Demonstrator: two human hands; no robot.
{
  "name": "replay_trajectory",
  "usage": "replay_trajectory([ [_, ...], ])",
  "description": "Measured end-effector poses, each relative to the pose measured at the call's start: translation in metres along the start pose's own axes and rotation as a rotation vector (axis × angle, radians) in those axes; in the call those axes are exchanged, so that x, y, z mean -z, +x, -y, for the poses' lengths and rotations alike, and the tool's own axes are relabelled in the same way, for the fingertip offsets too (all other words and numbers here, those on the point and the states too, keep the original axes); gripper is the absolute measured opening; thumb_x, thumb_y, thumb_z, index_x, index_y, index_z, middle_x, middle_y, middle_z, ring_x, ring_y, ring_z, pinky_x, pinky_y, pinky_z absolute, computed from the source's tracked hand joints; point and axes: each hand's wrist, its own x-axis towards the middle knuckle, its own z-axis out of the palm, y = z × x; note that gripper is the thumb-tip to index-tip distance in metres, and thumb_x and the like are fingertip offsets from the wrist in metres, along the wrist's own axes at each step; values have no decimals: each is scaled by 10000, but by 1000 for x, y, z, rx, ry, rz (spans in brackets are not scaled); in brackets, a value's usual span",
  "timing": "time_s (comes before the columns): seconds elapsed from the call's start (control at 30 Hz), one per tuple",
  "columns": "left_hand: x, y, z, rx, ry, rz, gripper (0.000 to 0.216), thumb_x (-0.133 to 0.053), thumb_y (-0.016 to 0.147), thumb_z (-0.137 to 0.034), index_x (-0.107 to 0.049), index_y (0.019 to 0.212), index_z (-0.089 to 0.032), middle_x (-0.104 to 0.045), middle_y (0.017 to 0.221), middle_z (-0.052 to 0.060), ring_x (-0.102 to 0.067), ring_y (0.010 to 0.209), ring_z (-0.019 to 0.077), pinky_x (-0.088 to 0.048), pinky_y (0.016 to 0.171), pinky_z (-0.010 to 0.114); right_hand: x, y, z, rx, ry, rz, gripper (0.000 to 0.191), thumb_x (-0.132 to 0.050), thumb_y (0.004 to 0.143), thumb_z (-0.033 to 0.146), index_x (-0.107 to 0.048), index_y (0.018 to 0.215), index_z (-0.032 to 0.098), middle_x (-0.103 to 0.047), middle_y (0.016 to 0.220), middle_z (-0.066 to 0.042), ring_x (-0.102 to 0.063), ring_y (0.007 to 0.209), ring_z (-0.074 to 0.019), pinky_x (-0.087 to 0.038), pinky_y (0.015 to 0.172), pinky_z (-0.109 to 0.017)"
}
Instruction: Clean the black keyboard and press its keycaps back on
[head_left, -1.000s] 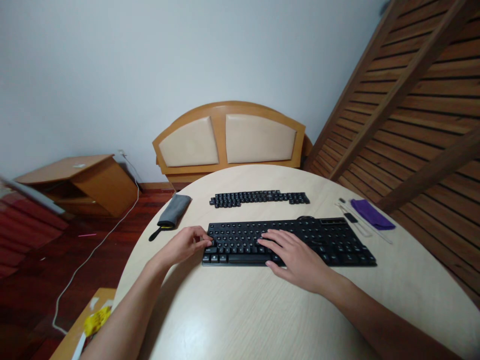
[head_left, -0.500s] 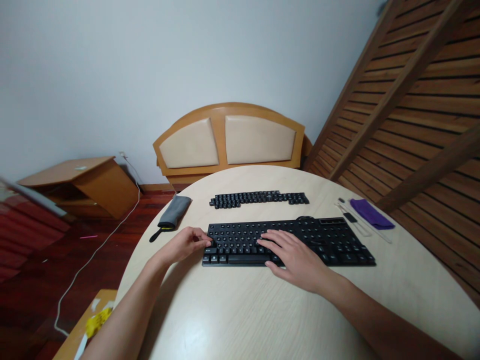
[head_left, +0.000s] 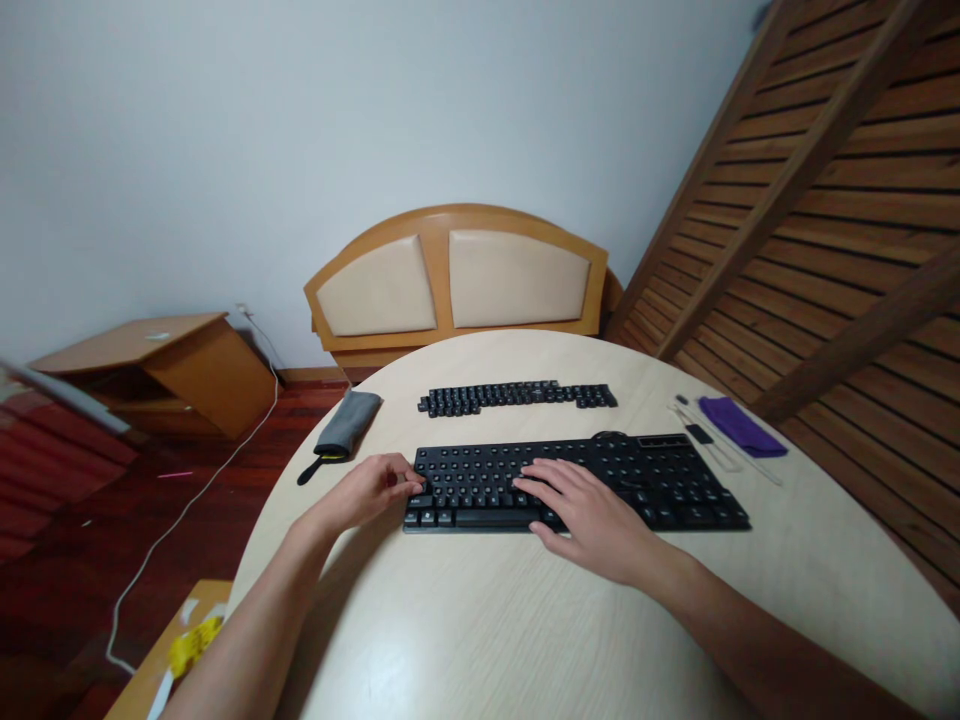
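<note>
A black keyboard (head_left: 660,485) lies across the middle of a round pale wooden table (head_left: 480,630). My left hand (head_left: 369,490) rests at the keyboard's left end with its fingers curled against the edge keys. My right hand (head_left: 589,515) lies flat on the keys near the middle, fingers stretched out and holding nothing. Behind the keyboard, a row of loose black keycaps (head_left: 517,396) is laid out in lines on the table.
A grey pouch (head_left: 346,424) lies at the table's left edge. A purple cloth (head_left: 742,426) and thin tools (head_left: 705,436) sit at the right. A padded wooden chair back (head_left: 454,280) stands behind the table; a slatted wooden panel (head_left: 840,190) leans at right. A white cable runs over the floor.
</note>
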Motion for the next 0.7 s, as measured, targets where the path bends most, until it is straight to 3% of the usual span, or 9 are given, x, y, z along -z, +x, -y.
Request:
replay_trajectory([
  [0.2,-2,1,0,-60,72,3,261,-570,898,-370,-766,933,-201,-731,946,72,-667,847,197,-507,787,290,-1,0,-1,-2,-20,26,480,-565,920,318,-526,1393,253,-567,1416,-82,-458,1358,-271,-375,1137,-523],
  [0.37,-4,-1,3,-93,20,4,297,-559,914,-403,-762,992,-200,-722,964,65,-651,827,191,-502,777,294,2,1,0,-3,-14,25,467,-569,916,317,-541,1378,254,-573,1411,-78,-470,1350,-274,-385,1131,-523],
  [0.6,-19,17,10,-53,62,-296,329,-492,955,-442,-705,1000,-196,-708,991,73,-629,894,228,-497,808,335,1,0,-1,1,12,1,475,-569,913,316,-535,1385,271,-573,1411,-75,-472,1348,-273,-385,1129,-529],
  [0.7,-21,33,13,-5,122,-385,338,-488,959,-443,-682,1095,-202,-695,1032,69,-636,877,216,-501,804,318,1,0,-1,-3,9,5,475,-571,912,316,-537,1384,264,-573,1409,-79,-471,1347,-274,-382,1131,-526],
])
